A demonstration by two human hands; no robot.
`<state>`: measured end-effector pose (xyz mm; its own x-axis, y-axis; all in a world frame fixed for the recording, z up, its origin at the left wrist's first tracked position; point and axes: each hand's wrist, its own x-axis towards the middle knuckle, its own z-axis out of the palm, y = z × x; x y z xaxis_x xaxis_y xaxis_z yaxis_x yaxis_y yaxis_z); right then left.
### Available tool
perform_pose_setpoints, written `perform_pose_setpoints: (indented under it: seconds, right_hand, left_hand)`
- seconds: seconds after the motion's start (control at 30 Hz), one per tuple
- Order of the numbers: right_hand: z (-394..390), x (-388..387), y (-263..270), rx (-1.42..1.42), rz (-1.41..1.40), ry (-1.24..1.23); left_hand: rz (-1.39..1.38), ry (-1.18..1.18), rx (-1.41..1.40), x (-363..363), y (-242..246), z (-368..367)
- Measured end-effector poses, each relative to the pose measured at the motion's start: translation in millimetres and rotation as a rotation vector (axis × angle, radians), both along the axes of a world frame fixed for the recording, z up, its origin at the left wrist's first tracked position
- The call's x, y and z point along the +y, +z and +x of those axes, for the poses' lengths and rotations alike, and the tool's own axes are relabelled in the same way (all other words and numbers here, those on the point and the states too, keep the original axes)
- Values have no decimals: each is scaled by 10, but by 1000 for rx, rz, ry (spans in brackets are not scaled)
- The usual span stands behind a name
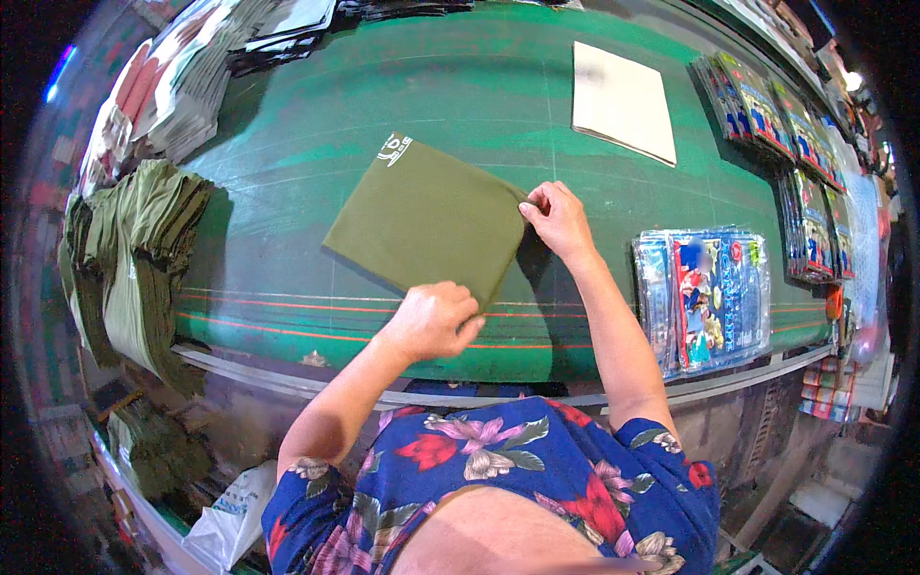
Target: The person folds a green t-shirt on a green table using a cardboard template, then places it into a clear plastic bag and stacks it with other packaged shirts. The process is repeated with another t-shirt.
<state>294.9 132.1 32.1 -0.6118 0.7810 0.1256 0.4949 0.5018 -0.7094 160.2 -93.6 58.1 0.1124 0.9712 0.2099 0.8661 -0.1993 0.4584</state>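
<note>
A folded olive-green cloth, with a white print at its upper left corner, lies tilted on the green table. My right hand pinches the cloth's right corner between thumb and fingers. At the near edge of the cloth rests my left hand, its fingers curled; whether it grips the fabric is hidden. To the right lies a stack of printed clear plastic packets. A cream-white flat sheet or card sits farther back on the right.
Olive garments hang in a pile over the table's left edge. Behind them stand stacks of white and pink folded cloth. More printed packets are stacked at the right edge. A white plastic bag lies below the table at lower left.
</note>
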Motion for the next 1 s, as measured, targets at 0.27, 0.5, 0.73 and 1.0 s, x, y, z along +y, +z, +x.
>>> perform_pose_setpoints:
  seconds: [0.27,0.5,0.73,1.0]
  right_hand:
    - [-417,-676,245,-43,547,167]
    - [-342,-939,120,-306,443,236]
    - [-335,-1132,291,-411,427,209]
    - [-368,-1215,304,-354,439,158]
  left_hand:
    - [147,81,106,133,-133,-132]
    - [-123,162,-333,49,144,-396]
    - [27,516,183,841,40,-1357]
    - [-113,553,282,902,-23,-1521]
